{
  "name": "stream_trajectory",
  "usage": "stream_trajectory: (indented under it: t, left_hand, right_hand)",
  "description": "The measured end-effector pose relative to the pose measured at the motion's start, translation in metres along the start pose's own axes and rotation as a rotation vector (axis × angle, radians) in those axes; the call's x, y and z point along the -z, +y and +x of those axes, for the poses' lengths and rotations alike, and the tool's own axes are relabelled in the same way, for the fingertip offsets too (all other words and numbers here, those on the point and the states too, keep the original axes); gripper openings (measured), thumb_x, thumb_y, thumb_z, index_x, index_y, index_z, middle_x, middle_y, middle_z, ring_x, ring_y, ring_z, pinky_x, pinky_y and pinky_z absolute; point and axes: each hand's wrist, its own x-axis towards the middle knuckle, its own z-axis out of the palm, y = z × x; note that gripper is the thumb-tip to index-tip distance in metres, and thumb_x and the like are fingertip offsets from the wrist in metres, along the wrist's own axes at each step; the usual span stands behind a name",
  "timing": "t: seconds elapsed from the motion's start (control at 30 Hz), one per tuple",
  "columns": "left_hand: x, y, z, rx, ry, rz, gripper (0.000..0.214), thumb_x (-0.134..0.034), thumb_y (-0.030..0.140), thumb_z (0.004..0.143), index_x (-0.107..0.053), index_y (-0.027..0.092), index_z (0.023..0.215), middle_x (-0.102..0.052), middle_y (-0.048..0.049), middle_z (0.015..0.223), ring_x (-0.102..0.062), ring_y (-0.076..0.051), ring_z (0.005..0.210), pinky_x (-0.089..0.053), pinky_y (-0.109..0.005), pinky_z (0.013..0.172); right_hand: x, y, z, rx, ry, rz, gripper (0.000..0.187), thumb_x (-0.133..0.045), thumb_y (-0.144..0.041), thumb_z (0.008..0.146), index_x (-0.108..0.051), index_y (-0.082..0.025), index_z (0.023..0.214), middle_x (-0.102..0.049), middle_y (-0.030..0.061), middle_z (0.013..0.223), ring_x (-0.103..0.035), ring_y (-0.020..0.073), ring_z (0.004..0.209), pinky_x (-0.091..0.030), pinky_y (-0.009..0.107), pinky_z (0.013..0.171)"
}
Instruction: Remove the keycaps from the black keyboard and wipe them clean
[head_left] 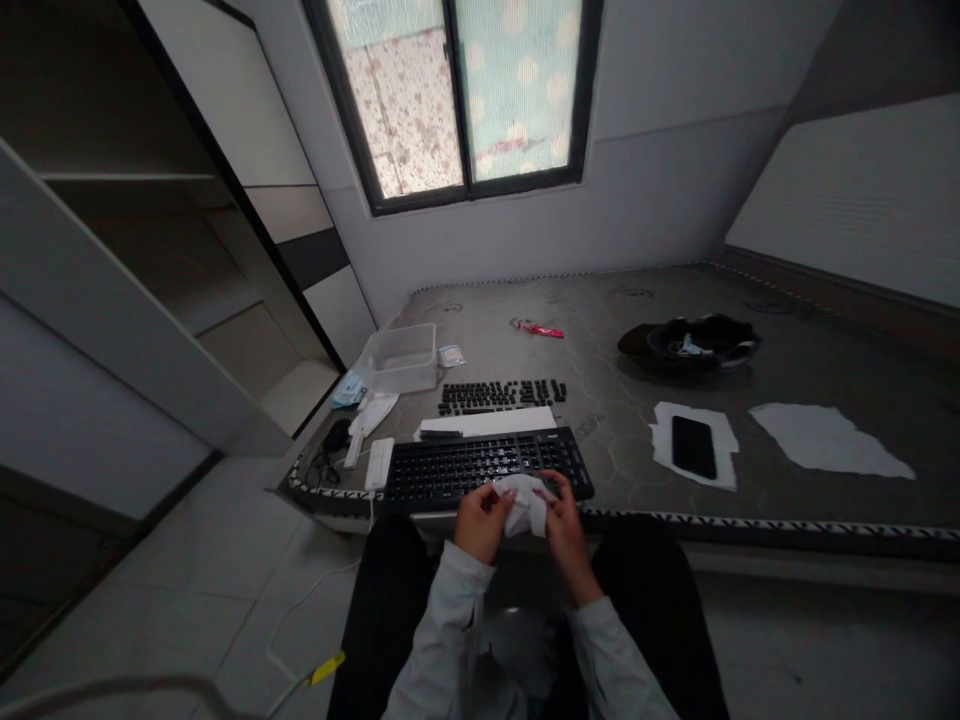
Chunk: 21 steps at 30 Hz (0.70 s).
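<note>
Between my two hands is a crumpled white tissue [527,508], held just in front of the bed's near edge. My left hand [480,522] pinches its left side, and my right hand [564,525] grips the right side. Right behind them lies a black keyboard [465,465] with its keycaps off, partly covered by my hands. Loose black keycaps [495,395] are laid out in rows beyond it. A white sheet [495,420] lies between the keycaps and the keyboard, with a small dark strip on it.
On the mattress [615,450], a clear plastic box [401,360] stands at the left near a white power strip [380,464]. A red item [540,329] lies farther back. Rightward are a black cap [697,345], a phone [694,447] on tissue and another white tissue [829,440].
</note>
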Motion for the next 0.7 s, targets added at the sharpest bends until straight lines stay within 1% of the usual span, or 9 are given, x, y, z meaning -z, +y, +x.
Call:
stream_trajectory:
  t: [0.07, 0.1, 0.17, 0.2, 0.23, 0.3, 0.43, 0.57, 0.7]
  left_hand:
    - [0.0004, -0.0012, 0.0007, 0.011, 0.005, -0.025, 0.048, -0.068, 0.050, 0.075, -0.071, 0.007, 0.096, -0.076, -0.0134, 0.091, -0.070, -0.024, 0.081, -0.055, -0.034, 0.074]
    - [0.0005, -0.0017, 0.0008, 0.014, 0.011, -0.031, 0.047, -0.068, 0.049, 0.075, -0.071, 0.007, 0.096, -0.076, -0.0134, 0.091, -0.070, -0.024, 0.081, -0.055, -0.033, 0.073]
    - [0.0002, -0.0026, 0.0009, 0.019, 0.031, -0.031, 0.043, -0.069, 0.045, 0.076, -0.071, 0.007, 0.096, -0.076, -0.0132, 0.090, -0.070, -0.024, 0.079, -0.054, -0.032, 0.071]
    - [-0.0001, -0.0031, 0.0010, 0.020, 0.043, -0.029, 0.041, -0.069, 0.043, 0.076, -0.071, 0.007, 0.096, -0.076, -0.0130, 0.090, -0.069, -0.023, 0.079, -0.054, -0.032, 0.071]
    - [-0.0005, -0.0036, 0.0011, 0.021, 0.053, -0.025, 0.038, -0.069, 0.041, 0.076, -0.071, 0.008, 0.095, -0.076, -0.0126, 0.089, -0.069, -0.023, 0.078, -0.053, -0.031, 0.071]
    - [-0.0012, -0.0045, 0.0012, 0.020, 0.061, -0.020, 0.033, -0.069, 0.037, 0.076, -0.072, 0.009, 0.094, -0.076, -0.0116, 0.088, -0.068, -0.022, 0.077, -0.052, -0.030, 0.071]
    - [-0.0018, -0.0058, 0.0009, 0.011, 0.052, -0.007, 0.027, -0.069, 0.032, 0.074, -0.074, 0.011, 0.092, -0.076, -0.0096, 0.087, -0.067, -0.021, 0.077, -0.051, -0.029, 0.070]
    - [-0.0013, -0.0071, 0.0002, 0.019, 0.075, 0.008, 0.024, -0.070, 0.027, 0.072, -0.075, 0.013, 0.090, -0.076, -0.0086, 0.086, -0.067, -0.021, 0.075, -0.050, -0.028, 0.070]
    - [-0.0002, -0.0074, 0.0004, 0.034, 0.085, -0.016, 0.023, -0.072, 0.027, 0.071, -0.076, 0.013, 0.089, -0.076, -0.0083, 0.085, -0.066, -0.022, 0.076, -0.049, -0.029, 0.070]
  right_hand:
    - [0.0014, -0.0011, -0.0005, 0.140, 0.030, -0.100, 0.035, -0.072, -0.030, 0.072, -0.063, -0.023, 0.104, -0.064, 0.0064, 0.120, -0.058, 0.0240, 0.112, -0.046, 0.035, 0.093]
    - [0.0027, -0.0014, -0.0010, 0.202, 0.019, -0.158, 0.027, -0.070, -0.027, 0.072, -0.067, -0.022, 0.098, -0.060, 0.0067, 0.126, -0.053, 0.0250, 0.119, -0.042, 0.036, 0.098]
    - [0.0056, -0.0013, -0.0019, 0.258, -0.052, -0.228, 0.018, -0.066, -0.029, 0.075, -0.072, -0.022, 0.090, -0.056, 0.0071, 0.133, -0.047, 0.0272, 0.126, -0.038, 0.040, 0.104]
    - [0.0067, -0.0010, -0.0022, 0.251, -0.086, -0.232, 0.019, -0.062, -0.032, 0.079, -0.074, -0.021, 0.090, -0.056, 0.0077, 0.134, -0.047, 0.0278, 0.126, -0.038, 0.041, 0.104]
    - [0.0074, -0.0006, -0.0022, 0.232, -0.109, -0.226, 0.023, -0.059, -0.035, 0.082, -0.074, -0.021, 0.092, -0.057, 0.0085, 0.132, -0.049, 0.0280, 0.124, -0.039, 0.042, 0.104]
    - [0.0076, 0.0001, -0.0013, 0.208, -0.106, -0.237, 0.028, -0.057, -0.040, 0.086, -0.075, -0.021, 0.095, -0.062, 0.0098, 0.125, -0.054, 0.0275, 0.118, -0.042, 0.043, 0.101]
    - [0.0059, 0.0005, 0.0022, 0.273, -0.080, -0.369, 0.023, -0.070, -0.040, 0.078, -0.075, -0.022, 0.092, -0.068, 0.0098, 0.112, -0.059, 0.0268, 0.110, -0.046, 0.040, 0.096]
    - [0.0073, 0.0015, 0.0044, 0.286, -0.072, -0.396, 0.028, -0.074, -0.042, 0.074, -0.076, -0.022, 0.093, -0.069, 0.0103, 0.109, -0.062, 0.0272, 0.105, -0.051, 0.038, 0.088]
    - [0.0091, 0.0028, 0.0055, 0.271, -0.076, -0.406, 0.030, -0.075, -0.045, 0.071, -0.077, -0.022, 0.090, -0.071, 0.0101, 0.105, -0.064, 0.0275, 0.101, -0.051, 0.040, 0.089]
